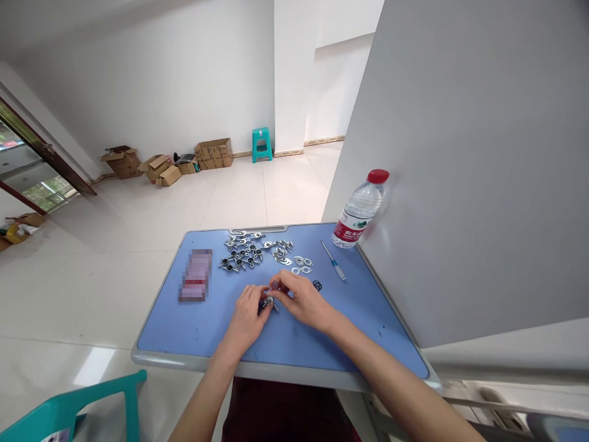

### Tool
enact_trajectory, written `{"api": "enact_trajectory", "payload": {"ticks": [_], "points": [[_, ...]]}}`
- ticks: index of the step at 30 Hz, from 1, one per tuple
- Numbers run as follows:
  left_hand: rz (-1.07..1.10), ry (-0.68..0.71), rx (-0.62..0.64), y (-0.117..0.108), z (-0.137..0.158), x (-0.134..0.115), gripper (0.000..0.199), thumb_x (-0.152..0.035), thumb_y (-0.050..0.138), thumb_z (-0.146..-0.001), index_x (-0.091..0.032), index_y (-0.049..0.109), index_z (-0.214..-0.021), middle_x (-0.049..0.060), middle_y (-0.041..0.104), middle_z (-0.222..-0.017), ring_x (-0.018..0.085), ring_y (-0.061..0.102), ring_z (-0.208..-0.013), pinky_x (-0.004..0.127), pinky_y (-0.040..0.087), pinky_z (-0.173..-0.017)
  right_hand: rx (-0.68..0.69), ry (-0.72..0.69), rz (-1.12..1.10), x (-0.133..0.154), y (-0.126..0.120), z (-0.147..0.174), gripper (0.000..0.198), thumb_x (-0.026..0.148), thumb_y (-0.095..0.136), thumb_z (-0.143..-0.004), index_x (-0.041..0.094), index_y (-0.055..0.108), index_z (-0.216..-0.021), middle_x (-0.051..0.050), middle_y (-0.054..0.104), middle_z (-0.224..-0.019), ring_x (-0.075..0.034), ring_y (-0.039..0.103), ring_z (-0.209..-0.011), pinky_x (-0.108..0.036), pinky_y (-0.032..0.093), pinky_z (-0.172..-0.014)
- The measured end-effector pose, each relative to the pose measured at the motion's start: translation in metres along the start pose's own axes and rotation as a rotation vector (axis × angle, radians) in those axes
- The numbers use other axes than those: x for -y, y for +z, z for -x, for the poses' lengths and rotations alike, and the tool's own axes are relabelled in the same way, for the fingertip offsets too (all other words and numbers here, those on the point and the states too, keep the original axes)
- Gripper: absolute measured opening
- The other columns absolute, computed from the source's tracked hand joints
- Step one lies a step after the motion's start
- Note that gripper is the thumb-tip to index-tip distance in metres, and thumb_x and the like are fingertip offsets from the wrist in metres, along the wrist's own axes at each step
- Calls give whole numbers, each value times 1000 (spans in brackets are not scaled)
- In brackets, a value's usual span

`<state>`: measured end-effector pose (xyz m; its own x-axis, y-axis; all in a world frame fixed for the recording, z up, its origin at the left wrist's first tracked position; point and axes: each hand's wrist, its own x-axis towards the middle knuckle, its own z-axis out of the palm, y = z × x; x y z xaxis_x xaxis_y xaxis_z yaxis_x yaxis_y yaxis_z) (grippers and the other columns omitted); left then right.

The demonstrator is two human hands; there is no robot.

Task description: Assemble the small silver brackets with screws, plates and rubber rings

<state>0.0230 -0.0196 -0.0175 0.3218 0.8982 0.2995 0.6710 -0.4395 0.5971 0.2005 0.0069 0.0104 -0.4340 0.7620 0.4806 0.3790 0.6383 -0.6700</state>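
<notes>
Left grip just beside right grip, fingers bent, forearms bare

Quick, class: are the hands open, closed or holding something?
Left hand: closed, holding a small metal part.
Right hand: curled in close to that part; whether it grips anything cannot be told.

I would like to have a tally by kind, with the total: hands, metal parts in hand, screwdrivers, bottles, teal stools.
Left hand and right hand: 2
Metal part in hand: 1
Screwdriver: 1
Bottle: 1
Teal stools: 2
Total: 7
</notes>
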Motion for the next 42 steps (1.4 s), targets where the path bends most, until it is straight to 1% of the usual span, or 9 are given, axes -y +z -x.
{"api": "enact_trajectory", "payload": {"ticks": [3, 5, 9, 11, 19, 26, 32, 38, 42], "points": [[5, -9, 4, 0, 0, -1, 21, -15, 53, -90, -21, 54, -109, 5, 62, -94, 24, 59, -90, 40, 51, -79, -15, 28, 9, 2, 1, 1, 10, 27, 52, -94, 22, 50, -85, -3, 62, -80, -14, 55, -63, -27, 44, -57], [14, -19, 4, -1, 1, -2, 23, -15, 54, -89, -21, 54, -111, 5, 62, -94, 24, 59, -91, 40, 51, -80, -34, 16, 16, 4, 0, 2, 9, 26, 51, -94, 22, 52, -86, -3, 62, -79, -15, 56, -65, -28, 46, -59], [38, -33, 6, -1, 3, -3, 29, -14, 55, -87, -22, 54, -114, 4, 63, -94, 24, 60, -92, 40, 51, -81, -137, -21, -21, 8, -4, 1, 8, 28, 51, -95, 22, 55, -91, -2, 61, -78, -15, 57, -67, -29, 49, -65], [64, -39, 18, -1, 4, -4, 33, -13, 55, -85, -23, 54, -117, 4, 63, -95, 24, 61, -93, 40, 52, -82, -158, -17, -45, 9, -4, 1, 9, 29, 51, -96, 22, 55, -92, -2, 62, -79, -15, 57, -66, -29, 49, -64], [155, -54, 47, 3, 6, -1, 45, -13, 58, -85, -24, 48, -127, 5, 63, -100, 23, 61, -94, 41, 51, -85, -54, -25, -53, 9, -1, 1, 12, 29, 49, -96, 22, 57, -92, -2, 61, -75, -15, 56, -66, -29, 47, -63], [179, -52, 58, 3, 5, 0, 48, -13, 57, -87, -25, 45, -132, 6, 64, -112, 24, 60, -102, 42, 50, -88, 4, -37, -44, 9, 1, 1, 14, 27, 46, -97, 23, 59, -96, -3, 64, -78, -16, 58, -69, -29, 49, -65], [184, -64, 59, 4, 5, 0, 46, -13, 60, -86, -25, 46, -129, 4, 64, -107, 23, 60, -98, 40, 50, -87, 2, -81, -27, 9, 0, 0, 13, 25, 46, -98, 23, 58, -94, -2, 62, -77, -16, 57, -70, -28, 47, -65], [142, -20, 28, 7, 6, 2, 31, -15, 59, -88, -23, 52, -117, 3, 64, -101, 23, 61, -94, 38, 50, -84, 47, -148, 23, 12, 3, -2, 18, 20, 41, -99, 24, 58, -103, -2, 63, -79, -16, 55, -68, -28, 45, -64], [108, 14, 19, 9, 6, 4, 21, -16, 56, -90, -22, 53, -111, 4, 63, -98, 24, 60, -95, 39, 50, -84, 16, -123, 61, 13, 11, -2, 19, 20, 41, -98, 22, 59, -98, -2, 60, -75, -16, 53, -65, -27, 43, -60]]}}
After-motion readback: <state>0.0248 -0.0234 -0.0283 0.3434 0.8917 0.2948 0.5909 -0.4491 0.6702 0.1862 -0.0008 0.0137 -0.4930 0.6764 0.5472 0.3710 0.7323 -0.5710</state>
